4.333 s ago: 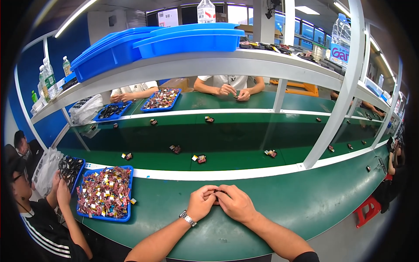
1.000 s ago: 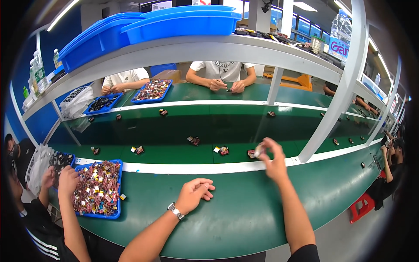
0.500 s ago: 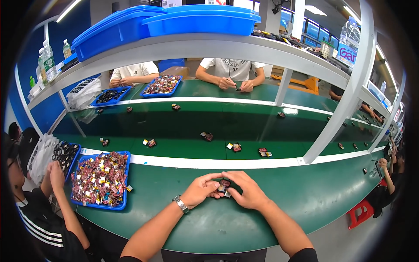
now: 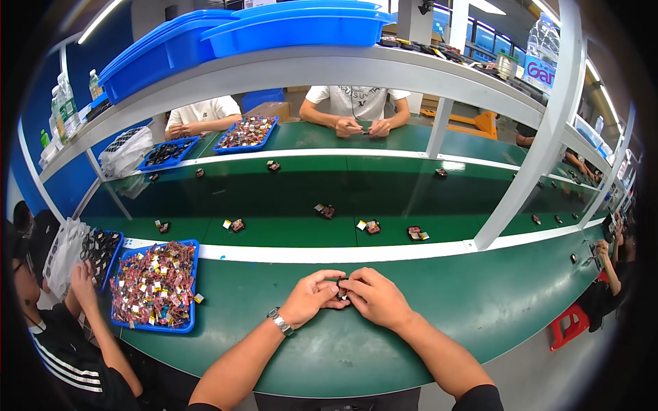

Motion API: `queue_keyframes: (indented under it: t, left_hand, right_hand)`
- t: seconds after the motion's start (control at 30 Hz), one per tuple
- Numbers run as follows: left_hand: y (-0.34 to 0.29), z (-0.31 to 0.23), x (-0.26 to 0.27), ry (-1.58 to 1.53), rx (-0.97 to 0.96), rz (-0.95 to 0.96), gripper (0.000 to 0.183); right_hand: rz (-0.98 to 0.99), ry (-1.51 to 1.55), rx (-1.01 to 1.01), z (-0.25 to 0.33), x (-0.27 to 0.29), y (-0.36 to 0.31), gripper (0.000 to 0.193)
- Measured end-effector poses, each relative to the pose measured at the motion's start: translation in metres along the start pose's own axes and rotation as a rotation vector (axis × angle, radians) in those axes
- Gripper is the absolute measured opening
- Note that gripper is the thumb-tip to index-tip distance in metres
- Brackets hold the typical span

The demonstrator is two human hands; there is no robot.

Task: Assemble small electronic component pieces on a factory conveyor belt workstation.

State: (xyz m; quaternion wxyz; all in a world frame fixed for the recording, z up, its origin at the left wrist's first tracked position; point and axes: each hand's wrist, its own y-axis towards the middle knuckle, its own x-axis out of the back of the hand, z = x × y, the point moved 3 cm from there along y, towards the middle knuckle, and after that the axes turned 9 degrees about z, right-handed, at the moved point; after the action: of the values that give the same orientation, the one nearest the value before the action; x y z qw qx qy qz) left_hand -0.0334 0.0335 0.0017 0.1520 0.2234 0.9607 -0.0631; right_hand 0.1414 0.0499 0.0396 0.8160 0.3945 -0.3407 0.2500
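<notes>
Delicately, two bare hands grip one small dark part (image 4: 342,292)

I see it pinched between the fingertips of the left hand (image 4: 310,299) and right hand (image 4: 378,299), over the smooth, glossy green table (image 4: 439,294); leftward, a shallow blue plastic tray (image 4: 184,328) bears jagged reddish pieces (image 4: 154,284)

The left hand (image 4: 310,300) and right hand (image 4: 379,299) are bare. A silver-coloured wristwatch (image 4: 280,321) with metal links encircles the left wrist (image 4: 293,315). Black sleeves (image 4: 480,399) show at the frame's lower edge.
</notes>
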Motion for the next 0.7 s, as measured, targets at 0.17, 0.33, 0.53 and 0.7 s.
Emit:
queue_keyframes:
  t: [0.17,0.33,0.53,0.7]
  left_hand:
    - [0.005,0.003,-0.003,0.021,-0.027,0.009,0.036]
    - [0.007,0.008,-0.006,0.090,-0.059,-0.008,0.029]
    - [-0.009,0.013,0.014,0.253,-0.080,-0.115,0.028]
    - [-0.021,-0.008,-0.011,0.279,-0.045,-0.043,0.036]
  right_hand:
    - [0.100,0.006,-0.055,-0.002,0.004,-0.005,0.029]
    - [0.070,-0.088,-0.001,-0.015,-0.014,-0.011,0.020]
    - [-0.075,0.062,0.118,-0.006,-0.027,-0.004,0.013]
    - [-0.110,0.191,0.091,-0.022,-0.046,-0.006,0.010]
